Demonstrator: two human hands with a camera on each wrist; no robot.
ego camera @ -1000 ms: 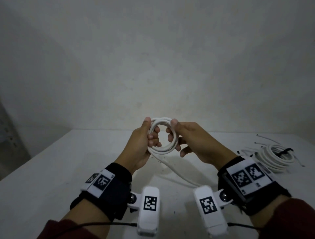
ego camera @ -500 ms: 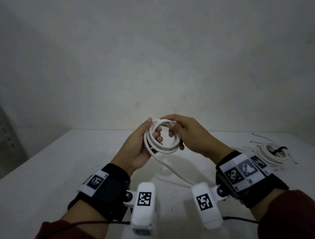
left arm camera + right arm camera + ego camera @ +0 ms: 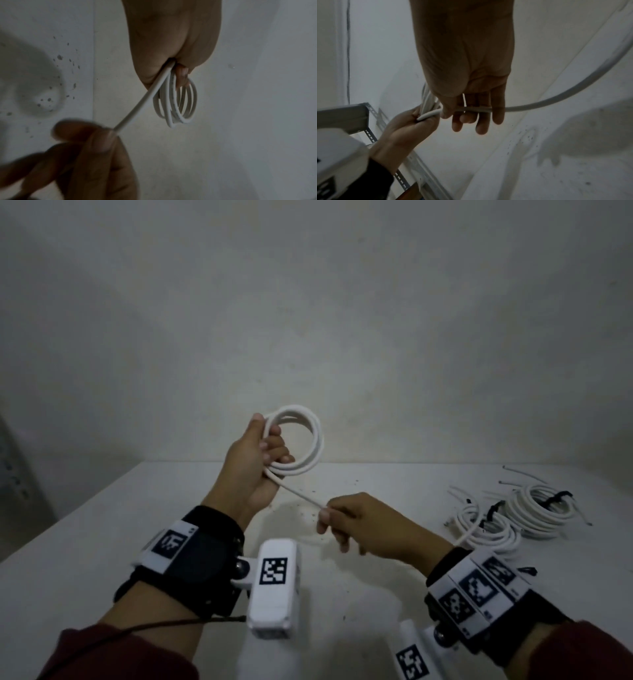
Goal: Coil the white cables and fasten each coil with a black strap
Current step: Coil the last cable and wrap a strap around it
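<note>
My left hand [image 3: 260, 460] holds a small coil of white cable [image 3: 310, 446] up above the white table [image 3: 85, 542], fingers curled round its left side. In the left wrist view the coil [image 3: 176, 105] hangs from the fingers in several loops. A straight run of the cable [image 3: 299, 494] leads down and right into my right hand [image 3: 349, 525], which pinches it lower and nearer to me. In the right wrist view the cable [image 3: 556, 100] crosses under the fingers [image 3: 481, 119] and curves away right. No black strap is on this coil.
Two finished white coils [image 3: 537, 511] [image 3: 486, 529] with black straps [image 3: 556, 498] lie at the table's right, with loose cable ends behind them. A grey wall rises behind the table. A perforated metal shelf frame [image 3: 359, 115] stands at the left.
My right hand left the coil and slid down and right along the free cable, drawing it straight. My left hand lifted the coil a little.
</note>
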